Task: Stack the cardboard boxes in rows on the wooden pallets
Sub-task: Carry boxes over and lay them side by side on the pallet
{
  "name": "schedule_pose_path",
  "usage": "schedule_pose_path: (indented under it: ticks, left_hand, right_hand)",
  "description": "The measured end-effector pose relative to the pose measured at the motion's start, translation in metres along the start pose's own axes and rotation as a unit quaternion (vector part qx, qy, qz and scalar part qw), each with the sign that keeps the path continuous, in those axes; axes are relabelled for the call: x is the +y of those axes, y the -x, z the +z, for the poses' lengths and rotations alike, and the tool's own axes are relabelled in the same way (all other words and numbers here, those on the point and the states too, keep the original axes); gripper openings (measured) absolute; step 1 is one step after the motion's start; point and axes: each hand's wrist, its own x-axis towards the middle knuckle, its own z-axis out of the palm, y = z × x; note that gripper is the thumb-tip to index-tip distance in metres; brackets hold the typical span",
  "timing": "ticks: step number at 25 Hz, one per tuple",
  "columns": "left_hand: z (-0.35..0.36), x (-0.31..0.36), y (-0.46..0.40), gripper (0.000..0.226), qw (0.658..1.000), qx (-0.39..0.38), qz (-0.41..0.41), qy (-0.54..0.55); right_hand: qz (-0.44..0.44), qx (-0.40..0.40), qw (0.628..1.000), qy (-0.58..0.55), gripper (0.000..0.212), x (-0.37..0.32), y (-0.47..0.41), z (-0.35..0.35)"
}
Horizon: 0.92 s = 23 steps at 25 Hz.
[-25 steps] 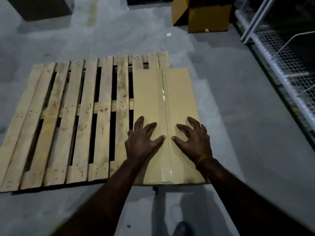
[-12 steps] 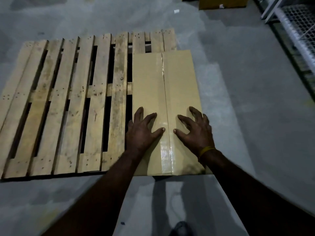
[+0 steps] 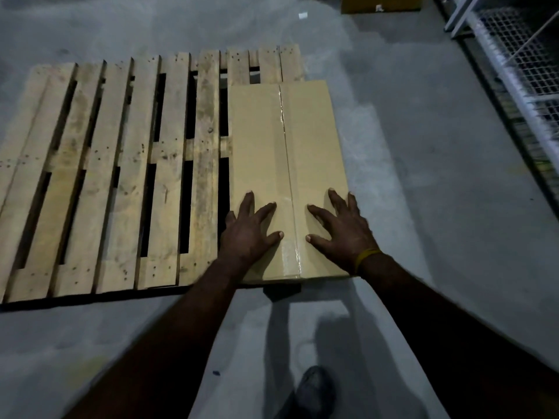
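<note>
On the grey concrete floor [image 3: 423,207], a wooden pallet [image 3: 121,176] filled the left and centre of the head view, its slats running away from the camera with dark gaps between them. A few nail marks and stains showed on the boards.

On the pallet's right-hand side lay one long cardboard box [image 3: 287,140], flat, its long axis parallel to the slats. Clear tape [image 3: 286,164] ran down the centre seam of its top. The box's near end sat about level with the pallet's near edge; the far slat ends stayed exposed beyond its far end.

Left hand [image 3: 249,234] lay palm-down on the box top, left of the seam, fingers spread and straight, outer fingers at the box's left edge. It pressed flat, gripping nothing.

Right hand [image 3: 344,228] lay palm-down right of the seam, fingers splayed and only slightly bent, fingertips on the cardboard, not curled round anything. A yellow band [image 3: 366,258] circled that wrist.

A dark shoe [image 3: 314,391] showed at the bottom edge.

Further right, a white wire-mesh rack [image 3: 514,55] ran along the floor, well apart from the pallet. At top right, part of another cardboard box [image 3: 378,3] was cut off by the frame edge.
</note>
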Motion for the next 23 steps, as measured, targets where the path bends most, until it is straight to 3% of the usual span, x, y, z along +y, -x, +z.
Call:
schedule_pose_path:
  ticks: [6, 9, 15, 23]
  left_hand:
    - [0.011, -0.016, 0.032, 0.076, 0.999, -0.029, 0.012, 0.018]
    - [0.027, -0.023, 0.047, 0.073, 0.999, -0.014, 0.025, 0.045]
    - [0.036, -0.012, 0.056, 0.06, 0.997, 0.032, 0.024, 0.062]
    - [0.039, 0.002, 0.061, 0.057, 0.998, 0.039, 0.023, 0.051]
  right_hand:
    - [-0.016, -0.05, 0.999, -0.014, 0.07, 0.016, 0.026, 0.011]
    - [-0.029, -0.033, 0.998, -0.035, 0.069, 0.024, 0.049, 0.023]
    - [-0.036, 0.024, 0.993, -0.106, 0.047, 0.036, 0.067, 0.021]
    - [-0.028, 0.029, 0.995, -0.088, 0.041, 0.041, 0.075, 0.011]
